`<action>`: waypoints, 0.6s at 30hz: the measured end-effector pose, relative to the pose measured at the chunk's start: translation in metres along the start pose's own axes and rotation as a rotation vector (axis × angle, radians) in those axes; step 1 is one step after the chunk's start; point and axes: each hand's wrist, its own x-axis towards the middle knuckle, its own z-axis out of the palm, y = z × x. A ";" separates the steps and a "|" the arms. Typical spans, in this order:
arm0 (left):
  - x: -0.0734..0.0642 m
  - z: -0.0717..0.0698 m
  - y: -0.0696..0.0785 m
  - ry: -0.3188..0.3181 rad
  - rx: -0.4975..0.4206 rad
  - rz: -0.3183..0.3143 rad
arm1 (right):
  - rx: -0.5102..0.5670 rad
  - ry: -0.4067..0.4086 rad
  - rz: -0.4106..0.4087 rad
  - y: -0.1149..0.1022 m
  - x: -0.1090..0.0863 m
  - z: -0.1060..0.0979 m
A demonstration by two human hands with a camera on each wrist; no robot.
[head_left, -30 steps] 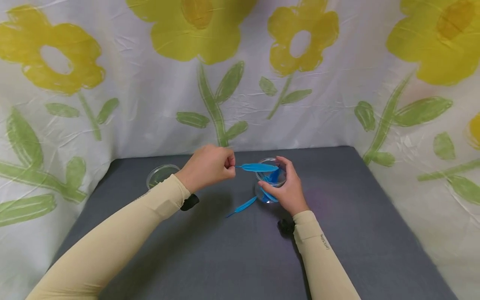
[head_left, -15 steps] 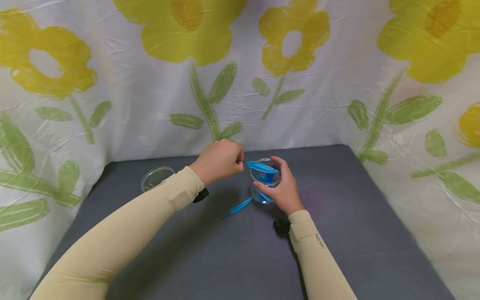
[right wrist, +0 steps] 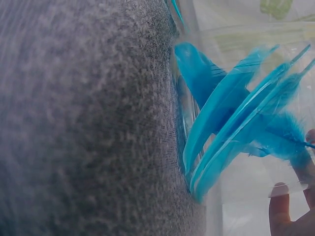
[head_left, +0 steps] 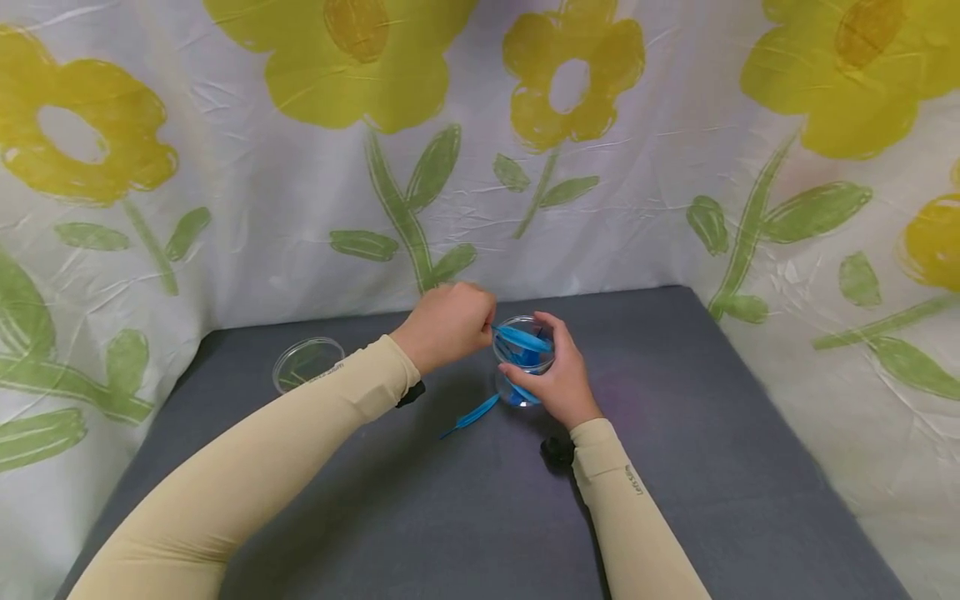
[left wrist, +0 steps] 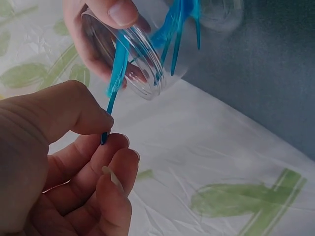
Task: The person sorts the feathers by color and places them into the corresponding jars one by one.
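In the head view my left hand (head_left: 453, 325) pinches a bright blue feather (head_left: 525, 339) by its quill tip. The left wrist view shows the quill between thumb and fingers, the vane (left wrist: 118, 69) overlapping the jar's mouth. My right hand (head_left: 564, 377) grips a clear jar (left wrist: 147, 73) round its upper part, thumb on the near side. Several blue feathers (right wrist: 236, 113) lean inside the jar, seen through its wall in the right wrist view. Another blue feather (head_left: 477, 412) lies on the table just left of the jar's base.
A clear round lid (head_left: 302, 360) lies at the back left of the grey cloth-covered table (head_left: 420, 500), partly behind the left forearm. A white curtain (head_left: 285, 275) with painted yellow flowers hangs behind the table and along its sides.
My left hand has moved right, bringing the held feather from level above the rim to tilted down at the jar's mouth. My right hand keeps its grip on the jar.
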 end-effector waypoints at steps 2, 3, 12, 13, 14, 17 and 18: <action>0.002 0.002 0.002 -0.006 0.013 0.013 | 0.000 -0.002 0.005 -0.001 0.000 0.000; 0.003 0.002 0.003 -0.009 0.018 0.019 | 0.001 -0.002 0.008 -0.001 0.000 0.000; 0.007 0.007 0.009 -0.011 0.040 0.051 | 0.000 0.003 0.011 0.001 0.000 -0.001; 0.008 0.007 0.010 -0.009 0.043 0.053 | 0.001 0.002 0.007 0.001 0.001 -0.001; 0.009 0.007 0.010 -0.009 0.045 0.057 | 0.004 0.001 0.006 0.001 0.001 0.000; 0.011 0.009 0.012 -0.006 0.054 0.071 | 0.011 0.000 0.006 0.003 0.001 0.000; 0.012 0.009 0.012 -0.006 0.058 0.075 | 0.011 -0.001 0.007 0.003 0.001 0.001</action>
